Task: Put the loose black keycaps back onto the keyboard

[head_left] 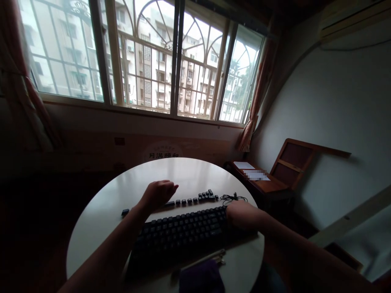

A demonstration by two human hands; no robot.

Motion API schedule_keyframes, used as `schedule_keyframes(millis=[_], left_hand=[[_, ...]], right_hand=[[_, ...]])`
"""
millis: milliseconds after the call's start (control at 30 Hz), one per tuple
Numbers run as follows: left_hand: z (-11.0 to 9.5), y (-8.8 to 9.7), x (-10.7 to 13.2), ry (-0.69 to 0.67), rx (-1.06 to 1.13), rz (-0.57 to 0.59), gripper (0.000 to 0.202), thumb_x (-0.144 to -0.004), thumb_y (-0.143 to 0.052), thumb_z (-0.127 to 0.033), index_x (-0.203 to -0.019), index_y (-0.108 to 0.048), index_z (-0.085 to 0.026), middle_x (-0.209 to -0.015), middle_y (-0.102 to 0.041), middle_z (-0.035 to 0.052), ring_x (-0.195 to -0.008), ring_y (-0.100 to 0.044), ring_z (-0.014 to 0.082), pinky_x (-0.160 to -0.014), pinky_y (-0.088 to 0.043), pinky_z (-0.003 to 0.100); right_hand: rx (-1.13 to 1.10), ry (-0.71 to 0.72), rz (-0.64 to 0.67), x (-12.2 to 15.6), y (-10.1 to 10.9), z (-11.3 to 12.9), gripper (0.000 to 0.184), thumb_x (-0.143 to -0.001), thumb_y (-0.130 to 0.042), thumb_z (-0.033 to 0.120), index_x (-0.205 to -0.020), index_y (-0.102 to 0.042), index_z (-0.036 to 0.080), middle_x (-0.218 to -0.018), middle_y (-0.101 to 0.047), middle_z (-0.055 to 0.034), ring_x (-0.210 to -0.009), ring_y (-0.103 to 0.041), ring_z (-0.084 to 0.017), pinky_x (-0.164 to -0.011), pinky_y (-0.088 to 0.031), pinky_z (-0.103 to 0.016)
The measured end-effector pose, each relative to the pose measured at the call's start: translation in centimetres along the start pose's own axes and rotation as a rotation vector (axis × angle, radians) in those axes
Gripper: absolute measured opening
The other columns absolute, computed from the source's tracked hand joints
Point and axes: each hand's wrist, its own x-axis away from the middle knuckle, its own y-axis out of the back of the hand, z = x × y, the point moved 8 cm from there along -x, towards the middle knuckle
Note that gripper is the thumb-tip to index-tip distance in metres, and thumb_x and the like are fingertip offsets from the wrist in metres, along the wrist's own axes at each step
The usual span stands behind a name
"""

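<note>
A black keyboard (183, 230) lies at a slant on a round white table (94, 228). Over its far left part hovers my left hand (159, 193), fingers curled together; whatever they may hold is hidden. My right hand (241, 214) is closed at the keyboard's far right corner, and its fingertips cannot be seen from here. Behind the keyboard runs a row of loose black keycaps (189, 201), bunched at the right end. One more keycap (125, 212) sits apart on the left, beside my left forearm.
A coiled black cable (233, 197) lies behind my right hand. Near the front edge are a purple cloth or pouch (201, 277) and a thin metallic tool (214, 257). Papers (256, 175) rest on a wooden chair (281, 185) to the right. A barred window (175, 61) is ahead.
</note>
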Motion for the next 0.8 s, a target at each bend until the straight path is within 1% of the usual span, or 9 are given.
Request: schedule_keyframes(millis=[67, 100, 167, 233, 300, 400, 500, 633, 800], left_hand=[[-0.1, -0.1, 0.1, 0.000, -0.001, 0.009, 0.050, -0.100, -0.043, -0.043, -0.058, -0.049, -0.016, -0.058, -0.052, 0.0017, -0.049, -0.035, 0.0108, -0.055, -0.021, 0.026], [-0.1, -0.2, 0.2, -0.002, -0.003, 0.016, 0.050, -0.100, -0.042, -0.042, -0.058, -0.048, -0.016, -0.057, -0.051, 0.0015, -0.049, -0.035, 0.0105, -0.054, -0.020, 0.026], [-0.3, -0.6, 0.3, -0.007, -0.008, 0.032, 0.050, -0.100, -0.042, -0.042, -0.058, -0.047, -0.016, -0.057, -0.050, 0.0012, -0.049, -0.033, 0.0101, -0.054, -0.019, 0.026], [-0.4, -1.0, 0.4, -0.007, -0.005, 0.046, 0.050, -0.100, -0.042, -0.042, -0.057, -0.046, -0.016, -0.056, -0.049, 0.0009, -0.048, -0.033, 0.0097, -0.054, -0.018, 0.026], [-0.5, -1.3, 0.4, -0.009, 0.011, 0.058, 0.050, -0.100, -0.043, -0.042, -0.057, -0.045, -0.016, -0.056, -0.049, 0.0004, -0.048, -0.033, 0.0091, -0.053, -0.018, 0.025], [-0.7, -1.3, 0.3, -0.028, 0.037, 0.068, 0.048, -0.098, -0.045, -0.041, -0.057, -0.043, -0.016, -0.054, -0.047, -0.0010, -0.046, -0.031, 0.0078, -0.052, -0.019, 0.024], [-0.8, -0.7, 0.2, -0.037, 0.040, 0.027, 0.045, -0.096, -0.048, -0.038, -0.057, -0.041, -0.016, -0.053, -0.044, -0.0022, -0.046, -0.027, 0.0074, -0.051, -0.018, 0.024], [-0.5, 0.0, 0.3, -0.024, 0.038, -0.028, 0.044, -0.095, -0.049, -0.037, -0.057, -0.040, -0.016, -0.054, -0.043, -0.0026, -0.047, -0.026, 0.0076, -0.051, -0.019, 0.023], [-0.1, -0.1, 0.4, -0.016, 0.079, -0.012, 0.043, -0.094, -0.051, -0.037, -0.058, -0.042, -0.016, -0.054, -0.044, -0.0027, -0.047, -0.028, 0.0076, -0.050, -0.021, 0.023]], right_hand=[[-0.030, -0.009, 0.000, -3.0, 1.6, -0.7, 0.024, -0.074, -0.067, 0.012, -0.085, -0.082, 0.026, -0.089, -0.073, -0.0025, -0.085, -0.067, -0.015, -0.084, -0.050, -0.023], [-0.044, -0.016, -0.034, -4.6, 2.6, -0.9, 0.031, -0.078, -0.063, 0.011, -0.096, -0.082, 0.029, -0.101, -0.074, -0.0013, -0.094, -0.068, -0.015, -0.089, -0.050, -0.024], [-0.072, -0.038, -0.110, -7.6, 4.0, -1.3, 0.036, -0.088, -0.056, 0.017, -0.112, -0.078, 0.031, -0.119, -0.070, -0.0012, -0.110, -0.066, -0.016, -0.098, -0.049, -0.026], [-0.100, -0.056, -0.150, -10.1, 4.3, -1.4, 0.036, -0.091, -0.054, 0.020, -0.118, -0.076, 0.029, -0.127, -0.068, -0.0016, -0.117, -0.063, -0.017, -0.103, -0.048, -0.027], [-0.126, -0.066, -0.149, -11.9, 3.6, -1.2, 0.033, -0.092, -0.056, 0.024, -0.117, -0.077, 0.029, -0.125, -0.069, -0.0016, -0.115, -0.064, -0.017, -0.103, -0.049, -0.027], [-0.157, -0.066, -0.122, -13.4, 2.0, -1.0, 0.029, -0.091, -0.060, 0.028, -0.114, -0.078, 0.030, -0.120, -0.071, -0.0014, -0.112, -0.066, -0.018, -0.100, -0.050, -0.027], [-0.165, -0.044, -0.092, -14.4, 0.9, -0.9, 0.025, -0.089, -0.066, 0.030, -0.110, -0.079, 0.030, -0.125, -0.069, -0.0011, -0.117, -0.064, -0.018, -0.100, -0.049, -0.026], [-0.156, -0.016, -0.052, -15.2, 0.2, -1.2, 0.025, -0.090, -0.068, 0.038, -0.109, -0.080, 0.029, -0.127, -0.068, -0.0028, -0.118, -0.063, -0.019, -0.099, -0.049, -0.025], [-0.134, 0.012, -0.024, -15.9, -0.2, -1.1, 0.022, -0.089, -0.070, 0.040, -0.104, -0.081, 0.030, -0.120, -0.071, -0.0019, -0.108, -0.065, -0.016, -0.091, -0.049, -0.021]])
